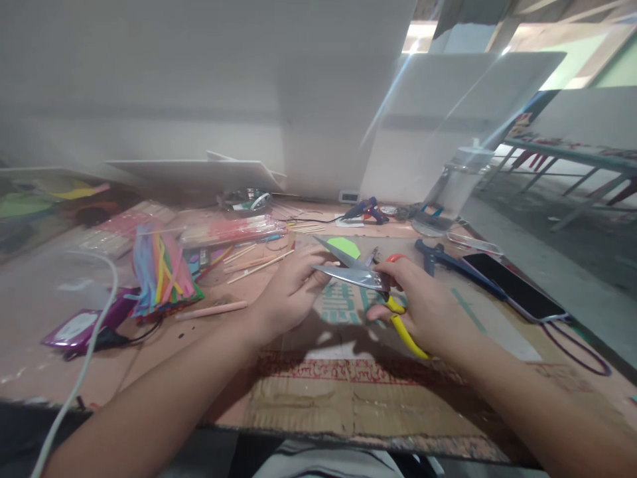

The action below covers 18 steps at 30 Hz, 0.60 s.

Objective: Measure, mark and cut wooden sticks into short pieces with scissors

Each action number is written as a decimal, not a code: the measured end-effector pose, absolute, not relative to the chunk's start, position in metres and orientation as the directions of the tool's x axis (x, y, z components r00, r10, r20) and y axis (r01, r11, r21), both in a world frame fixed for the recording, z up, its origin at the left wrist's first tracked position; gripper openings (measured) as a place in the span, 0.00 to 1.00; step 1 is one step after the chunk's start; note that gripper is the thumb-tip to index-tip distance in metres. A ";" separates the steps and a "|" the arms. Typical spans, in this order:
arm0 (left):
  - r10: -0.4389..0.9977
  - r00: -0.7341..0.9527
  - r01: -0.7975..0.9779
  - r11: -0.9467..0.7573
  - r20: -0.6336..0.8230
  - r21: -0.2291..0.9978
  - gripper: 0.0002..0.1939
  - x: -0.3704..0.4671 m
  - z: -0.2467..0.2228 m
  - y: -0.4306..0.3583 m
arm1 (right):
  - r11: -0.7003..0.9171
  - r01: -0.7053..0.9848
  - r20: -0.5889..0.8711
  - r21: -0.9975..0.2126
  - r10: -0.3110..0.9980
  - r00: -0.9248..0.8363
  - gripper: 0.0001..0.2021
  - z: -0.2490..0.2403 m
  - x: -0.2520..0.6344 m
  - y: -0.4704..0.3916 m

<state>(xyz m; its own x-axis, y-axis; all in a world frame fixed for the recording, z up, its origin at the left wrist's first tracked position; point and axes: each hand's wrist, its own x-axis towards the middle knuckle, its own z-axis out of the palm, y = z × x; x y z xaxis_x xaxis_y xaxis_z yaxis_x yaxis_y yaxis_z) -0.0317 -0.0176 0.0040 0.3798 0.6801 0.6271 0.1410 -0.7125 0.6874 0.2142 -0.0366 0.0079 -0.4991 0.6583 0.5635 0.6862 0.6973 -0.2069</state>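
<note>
- Head view, landmark = cardboard sheet (pixel 308 405); scissors (pixel 351 275) held above it, blades parted, tips toward the left hand.
- Right hand (pixel 423 299): over the cardboard; fingers and thumb wrapped round the orange and yellow scissor handles.
- Left hand (pixel 291 292): over the cardboard's left part; fingers curled, fingertips close by the blade ends; can't tell if they pinch anything or touch the steel.
- Green piece (pixel 346 247): just behind the blades, over the cardboard's far part; can't tell if it is held or lying.
- Containers: clear bottle (pixel 450 192), lidded, beyond the cardboard's far right corner; contents unclear; clear plastic packet (pixel 231 230) past its far left corner, pale and pinkish sticks inside; round dark dish (pixel 243 202) behind that packet, small mixed bits in it, too blurred to name; shiny purple packet (pixel 74 330) well left of the cardboard, contents hidden.
- Also: bundle of coloured strips (pixel 162 272) left of the cardboard; glue gun (pixel 365 211) behind it; phone (pixel 515 285) at its right side.
</note>
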 end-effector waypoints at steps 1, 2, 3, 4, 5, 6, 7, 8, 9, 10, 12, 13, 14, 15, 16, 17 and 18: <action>0.680 0.386 0.147 -0.712 0.623 0.687 0.16 -0.032 0.004 -0.018 | 0.695 0.690 0.560 -0.205 0.661 -0.499 0.26 0.008 0.214 -0.037; 0.686 0.395 0.155 -0.705 0.611 0.692 0.16 -0.031 0.005 -0.018 | 0.694 0.691 0.554 -0.204 0.663 -0.503 0.26 0.009 0.214 -0.037; 0.695 0.405 0.163 -0.695 0.595 0.701 0.16 -0.031 0.006 -0.018 | 0.695 0.690 0.546 -0.204 0.666 -0.509 0.26 0.009 0.214 -0.036; 0.702 0.415 0.167 -0.684 0.579 0.710 0.17 -0.031 0.007 -0.019 | 0.697 0.688 0.538 -0.205 0.667 -0.515 0.25 0.009 0.215 -0.036; 0.708 0.424 0.165 -0.674 0.566 0.720 0.17 -0.030 0.008 -0.020 | 0.697 0.687 0.532 -0.206 0.669 -0.519 0.24 0.009 0.215 -0.036; 0.712 0.429 0.160 -0.666 0.556 0.729 0.17 -0.030 0.009 -0.021 | 0.697 0.687 0.530 -0.206 0.670 -0.520 0.24 0.009 0.215 -0.036; 0.718 0.430 0.155 -0.656 0.547 0.739 0.17 -0.029 0.010 -0.021 | 0.696 0.689 0.528 -0.204 0.671 -0.521 0.23 0.009 0.215 -0.037; 0.726 0.425 0.151 -0.645 0.540 0.749 0.17 -0.029 0.010 -0.022 | 0.696 0.689 0.531 -0.201 0.669 -0.521 0.23 0.009 0.215 -0.037; 0.735 0.418 0.147 -0.635 0.534 0.759 0.16 -0.029 0.010 -0.023 | 0.698 0.688 0.536 -0.197 0.665 -0.521 0.23 0.010 0.215 -0.037; 0.745 0.415 0.145 -0.621 0.523 0.770 0.15 -0.029 0.010 -0.023 | 0.703 0.684 0.540 -0.194 0.659 -0.524 0.23 0.010 0.215 -0.037; 0.765 0.409 0.135 -0.591 0.498 0.795 0.13 -0.028 0.010 -0.024 | 0.712 0.675 0.542 -0.194 0.651 -0.531 0.24 0.011 0.214 -0.037; 0.772 0.407 0.127 -0.578 0.489 0.806 0.12 -0.029 0.010 -0.025 | 0.713 0.674 0.542 -0.194 0.650 -0.532 0.24 0.011 0.214 -0.037; 0.776 0.401 0.119 -0.571 0.486 0.812 0.11 -0.029 0.010 -0.025 | 0.713 0.674 0.540 -0.195 0.651 -0.534 0.25 0.011 0.214 -0.038; 0.780 0.397 0.120 -0.567 0.484 0.815 0.11 -0.029 0.011 -0.025 | 0.711 0.676 0.535 -0.195 0.654 -0.534 0.26 0.010 0.214 -0.038; 0.782 0.394 0.132 -0.568 0.482 0.813 0.10 -0.029 0.011 -0.025 | 0.708 0.680 0.531 -0.193 0.658 -0.534 0.27 0.010 0.214 -0.038; 0.782 0.392 0.148 -0.574 0.485 0.805 0.10 -0.030 0.012 -0.025 | 0.705 0.683 0.530 -0.191 0.659 -0.533 0.28 0.009 0.215 -0.038; 0.779 0.392 0.165 -0.583 0.490 0.795 0.09 -0.030 0.013 -0.026 | 0.704 0.685 0.530 -0.189 0.660 -0.532 0.29 0.008 0.215 -0.038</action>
